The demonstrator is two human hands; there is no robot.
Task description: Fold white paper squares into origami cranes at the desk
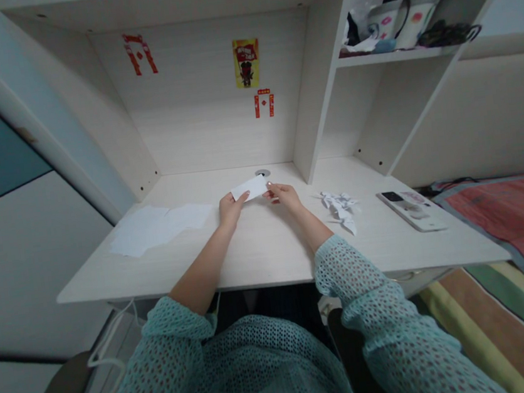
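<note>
A small white piece of paper (pixel 250 188), flat and roughly rectangular, is held above the desk between both hands. My left hand (pixel 232 207) grips its left part, with the thumb on top. At the paper's right end, my right hand (pixel 283 194) pinches the edge between thumb and fingers. White sheets of paper (pixel 152 228) lie overlapping on the desk to the left of my left hand. Crumpled white paper strips (pixel 339 206) lie in a loose heap to the right of my right hand.
The white desk (pixel 269 262) has a round cable hole (pixel 263 173) at the back. A phone-like device (pixel 411 210) lies at the right. Cups (pixel 416 15) holding scissors and pens stand on the upper right shelf (pixel 397 56). A striped bed cover (pixel 506 307) lies beside the desk.
</note>
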